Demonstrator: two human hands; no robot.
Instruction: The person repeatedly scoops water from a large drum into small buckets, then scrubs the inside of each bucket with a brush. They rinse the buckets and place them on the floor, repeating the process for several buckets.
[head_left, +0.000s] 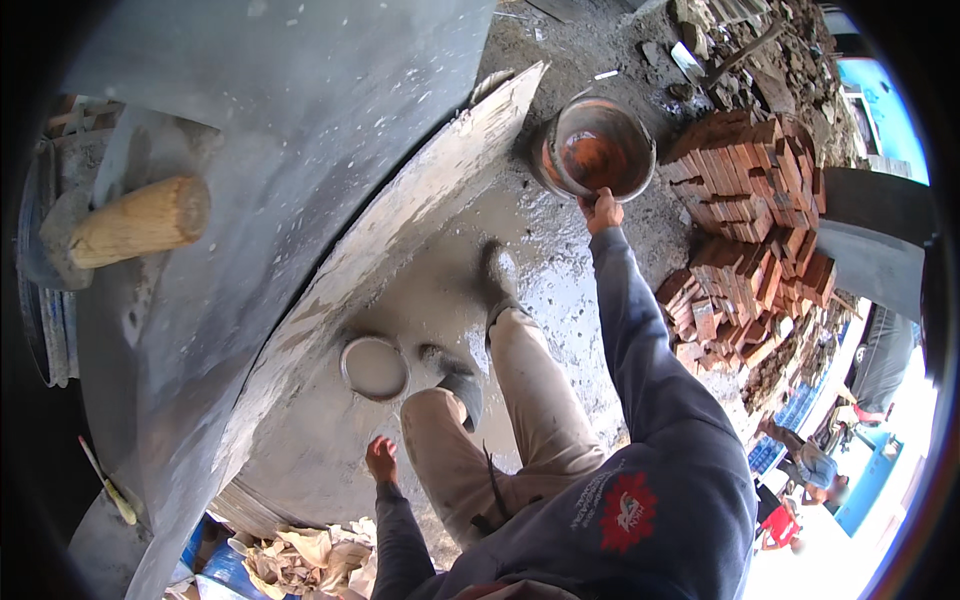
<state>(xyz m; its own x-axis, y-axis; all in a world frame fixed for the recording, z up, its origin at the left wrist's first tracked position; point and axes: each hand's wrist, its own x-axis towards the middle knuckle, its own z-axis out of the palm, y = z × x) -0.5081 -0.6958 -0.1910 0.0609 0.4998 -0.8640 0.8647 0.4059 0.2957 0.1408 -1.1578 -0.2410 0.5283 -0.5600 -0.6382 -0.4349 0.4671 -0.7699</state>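
My right arm reaches forward, and my right hand [603, 212] grips the near rim of a round bucket [549, 160]. That bucket is tilted, smeared grey outside, with a reddish, wet inside. Low by my left leg hangs my left hand [381, 459], its fingers loosely curled and slightly apart, with nothing seen in it. Ahead of it, a second round container [344, 372] stands in wet grey mortar [420, 285], full to near the rim with grey liquid. My boots [497, 270] stand in the same mortar.
Red bricks [735, 180] are stacked at the right, with rubble [780, 75] beyond. A long pale board [400, 205] and a large grey panel [330, 100] border the left. A wooden-handled tool [145, 222] is farther left. Crumpled paper [310, 562] lies lower left. People [815, 468] are at far right.
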